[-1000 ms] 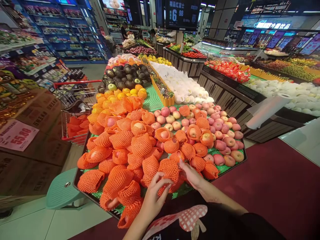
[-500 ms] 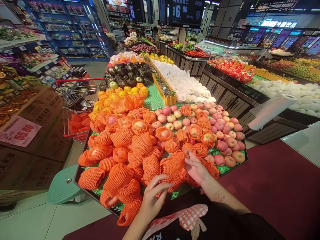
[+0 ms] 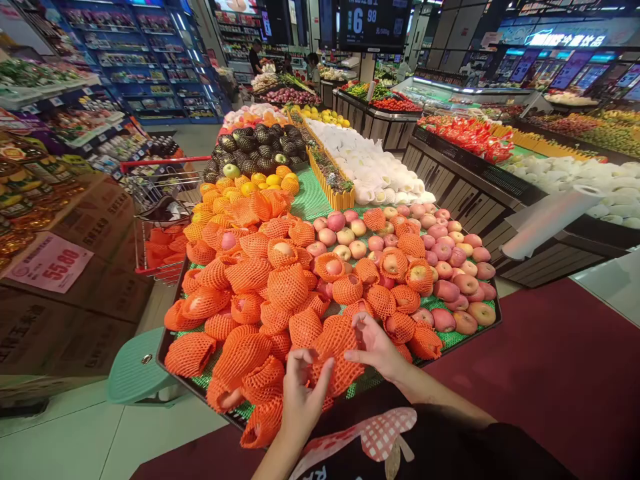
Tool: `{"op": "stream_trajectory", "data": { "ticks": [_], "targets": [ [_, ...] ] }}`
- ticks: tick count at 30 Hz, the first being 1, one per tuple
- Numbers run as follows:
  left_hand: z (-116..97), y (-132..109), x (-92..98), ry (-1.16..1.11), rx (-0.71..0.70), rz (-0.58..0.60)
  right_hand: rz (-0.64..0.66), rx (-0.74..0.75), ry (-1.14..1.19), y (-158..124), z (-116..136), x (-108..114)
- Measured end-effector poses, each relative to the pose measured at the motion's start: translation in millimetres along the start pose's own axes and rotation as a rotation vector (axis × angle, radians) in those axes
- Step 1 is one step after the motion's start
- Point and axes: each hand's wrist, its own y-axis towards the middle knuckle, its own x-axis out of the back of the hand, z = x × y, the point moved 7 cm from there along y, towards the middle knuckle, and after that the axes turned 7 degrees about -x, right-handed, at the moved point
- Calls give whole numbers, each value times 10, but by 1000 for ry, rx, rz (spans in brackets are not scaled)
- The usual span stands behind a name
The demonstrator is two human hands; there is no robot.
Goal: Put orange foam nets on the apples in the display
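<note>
Flanking an orange foam-mesh sleeve (image 3: 337, 343) between them, the left hand (image 3: 303, 393) and right hand (image 3: 381, 349) curve apart, grip unclear from here, with many mesh-wrapped apples (image 3: 287, 287) leftward already covered and round pink-yellow apples (image 3: 443, 257) bare beyond the right.

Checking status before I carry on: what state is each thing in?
Left hand: fingers curled, grip unclear
Right hand: thumb and fingers apart, grip unclear
Orange netting: between the hands, contents unclear
Right-side apples: mostly bare
Shopping cart: holding orange items
Price screen: lit, reading 6.98
Plastic roll: partly unwound
</note>
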Motion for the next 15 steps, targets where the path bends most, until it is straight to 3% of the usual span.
{"op": "stream_trajectory", "data": {
  "ticks": [4,7,10,12,15],
  "targets": [
    [31,7,188,-31,-10,-248,-117,59,67,73,234,215],
    [58,0,253,-21,-21,-294,-89,95,26,63,398,262],
    [91,-28,204,-35,-57,-187,104,37,-334,46,360,141],
    [103,-63,108,-50,-83,-34,187,-1,-592,54,253,100],
    [113,-139,-64,-9,-84,230,101,30,-686,126,225,166]
  ]
}}
